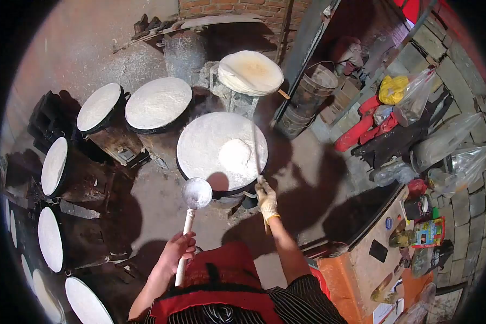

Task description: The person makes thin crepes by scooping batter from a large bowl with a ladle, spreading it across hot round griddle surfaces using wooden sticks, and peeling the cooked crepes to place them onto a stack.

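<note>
My left hand [177, 251] is wrapped round the white handle of a ladle [197, 193], whose round bowl hangs at the near edge of a large round griddle [200, 146]. A thin white layer coats the griddle, and a brighter white mound of batter [235, 155] lies right of its middle. My right hand [266, 200], in a pale work glove, is closed on a long thin stick [257, 148] that reaches over the griddle's right side. Whether the stick touches the surface I cannot tell.
Several more white-coated griddles on drum stoves curve round the left, including one griddle [159, 103]. Behind stands a stack of thin round flatbreads [250, 73]. At right are buckets [313, 86], plastic bags [448, 140] and an orange-sided table [362, 270] with a phone [378, 250].
</note>
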Motion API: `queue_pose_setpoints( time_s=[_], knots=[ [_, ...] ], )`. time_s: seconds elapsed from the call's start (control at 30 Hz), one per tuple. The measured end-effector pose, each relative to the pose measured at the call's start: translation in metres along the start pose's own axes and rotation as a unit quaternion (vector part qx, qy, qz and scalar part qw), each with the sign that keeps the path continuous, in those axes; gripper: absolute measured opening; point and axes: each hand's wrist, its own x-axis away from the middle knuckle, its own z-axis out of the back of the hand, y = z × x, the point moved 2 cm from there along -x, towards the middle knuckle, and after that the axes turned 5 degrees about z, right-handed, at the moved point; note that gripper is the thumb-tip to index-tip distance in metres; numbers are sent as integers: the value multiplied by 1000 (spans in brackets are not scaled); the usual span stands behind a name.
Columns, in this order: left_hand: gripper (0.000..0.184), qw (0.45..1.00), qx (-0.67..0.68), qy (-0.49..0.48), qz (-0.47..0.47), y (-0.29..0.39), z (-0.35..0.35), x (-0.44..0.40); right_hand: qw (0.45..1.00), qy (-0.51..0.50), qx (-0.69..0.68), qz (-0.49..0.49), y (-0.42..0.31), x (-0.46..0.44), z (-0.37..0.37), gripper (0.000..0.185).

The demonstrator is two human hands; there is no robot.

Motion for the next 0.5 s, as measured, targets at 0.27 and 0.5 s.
queue_pose_setpoints(
  time_s=[0.27,0.5],
  knots=[
    [14,980,-175,62,-65,58,1,-87,977,-164,-108,-82,-69,129,9,38],
    [11,984,-148,53,-85,38,-17,-190,991,-46,-3,-127,-19,163,-40,27]
  ],
)
